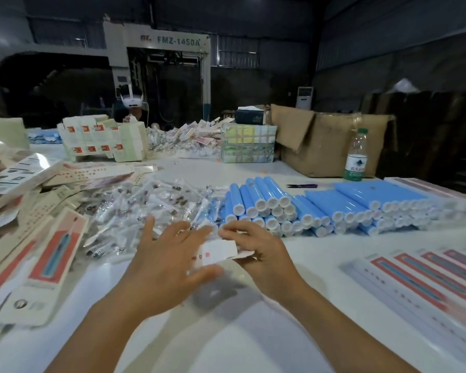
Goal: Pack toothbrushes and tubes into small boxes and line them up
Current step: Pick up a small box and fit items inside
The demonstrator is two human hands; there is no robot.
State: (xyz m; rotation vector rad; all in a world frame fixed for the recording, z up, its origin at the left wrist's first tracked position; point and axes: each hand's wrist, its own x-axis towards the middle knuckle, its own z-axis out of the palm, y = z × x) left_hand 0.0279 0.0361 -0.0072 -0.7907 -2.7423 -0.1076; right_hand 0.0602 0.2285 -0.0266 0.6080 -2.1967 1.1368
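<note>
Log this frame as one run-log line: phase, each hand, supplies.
phase: boxing | right hand: grips small box | left hand: open, fingers spread beside box | supplies: wrapped toothbrushes, blue tubes | lined boxes at right

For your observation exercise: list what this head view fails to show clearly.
- Small box: mostly covered by the right hand, print blurred.
- Left hand: motion-blurred, grip unclear.
- Finished boxes: cut off by the right edge.
- Water bottle label: too small.

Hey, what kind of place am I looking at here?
Probably a factory packing floor: a big machine marked FMZ-1450A at the back, stacks of blue tubes and a heap of wrapped toothbrushes on a long table.
</note>
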